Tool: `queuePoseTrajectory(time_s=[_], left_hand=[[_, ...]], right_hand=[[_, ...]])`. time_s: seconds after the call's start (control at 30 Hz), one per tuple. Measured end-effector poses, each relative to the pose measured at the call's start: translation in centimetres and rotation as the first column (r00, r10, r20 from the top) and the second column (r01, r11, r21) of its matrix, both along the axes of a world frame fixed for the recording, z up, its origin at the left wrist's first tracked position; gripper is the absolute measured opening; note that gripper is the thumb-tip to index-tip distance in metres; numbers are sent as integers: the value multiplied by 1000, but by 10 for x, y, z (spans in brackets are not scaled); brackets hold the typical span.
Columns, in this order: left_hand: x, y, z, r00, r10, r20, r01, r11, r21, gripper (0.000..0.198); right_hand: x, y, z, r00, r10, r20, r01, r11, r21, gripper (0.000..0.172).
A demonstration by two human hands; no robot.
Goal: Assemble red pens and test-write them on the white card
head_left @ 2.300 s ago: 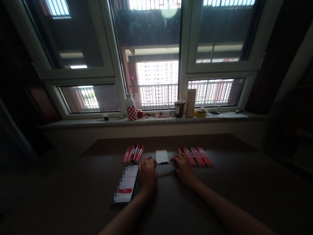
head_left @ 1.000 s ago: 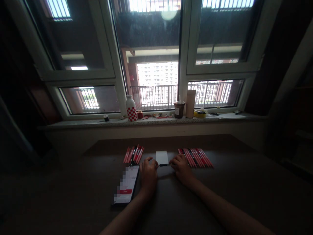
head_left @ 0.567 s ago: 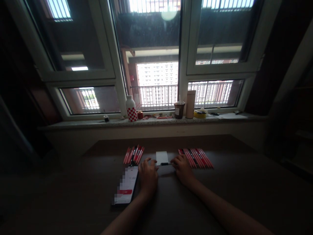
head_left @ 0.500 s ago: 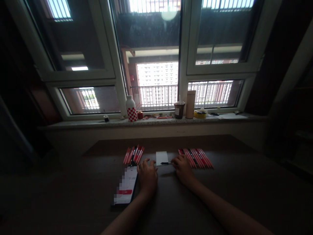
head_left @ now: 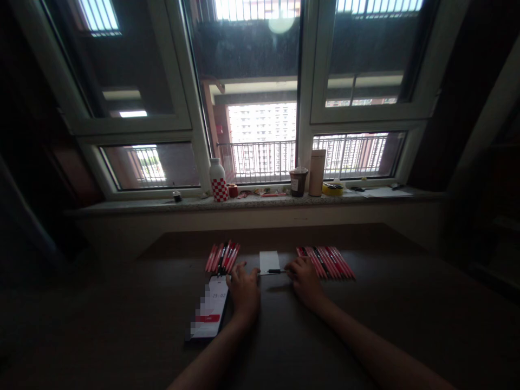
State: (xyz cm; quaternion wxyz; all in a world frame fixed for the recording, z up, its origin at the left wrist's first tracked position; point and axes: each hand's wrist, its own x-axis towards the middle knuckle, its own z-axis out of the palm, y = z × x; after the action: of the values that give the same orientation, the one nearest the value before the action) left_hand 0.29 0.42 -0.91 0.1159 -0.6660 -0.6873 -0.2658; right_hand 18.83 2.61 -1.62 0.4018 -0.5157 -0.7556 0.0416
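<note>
My right hand [head_left: 304, 279] pinches a dark pen [head_left: 274, 271] whose tip lies over a small white paper slip [head_left: 268, 260] on the dark table [head_left: 365, 325]. My left hand [head_left: 244, 290] rests curled on the table just left of the slip, its fingertips close to the pen's tip; whether it holds a cap is too dim to tell. A bunch of red pens [head_left: 222, 256] lies left of the slip. A longer row of red pens [head_left: 329, 262] lies right of my right hand.
A phone [head_left: 209, 313] with a lit screen lies by my left wrist. On the window sill [head_left: 122, 204] stand a red-checked white bottle [head_left: 218, 180], a drink cup [head_left: 298, 181], a tall beige tumbler [head_left: 316, 171], a yellow tape roll [head_left: 332, 188] and papers [head_left: 384, 191].
My left hand has drawn slightly left, away from the pen. My right hand still holds the pen over the slip. The phone's display has changed.
</note>
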Motion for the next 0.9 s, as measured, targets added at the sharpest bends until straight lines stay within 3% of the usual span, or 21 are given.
queuePoseTrajectory(time_s=[0.47, 0.9], left_hand=[[-2, 4, -1, 1000, -19, -3, 19, 1000, -8, 18], [0, 0, 7, 987, -134, 93, 128, 989, 71, 21]], right_hand=[[-1, -1, 0, 1000, 5, -8, -5, 1000, -10, 20], [-2, -2, 4, 1000, -15, -27, 15, 1000, 3, 19]])
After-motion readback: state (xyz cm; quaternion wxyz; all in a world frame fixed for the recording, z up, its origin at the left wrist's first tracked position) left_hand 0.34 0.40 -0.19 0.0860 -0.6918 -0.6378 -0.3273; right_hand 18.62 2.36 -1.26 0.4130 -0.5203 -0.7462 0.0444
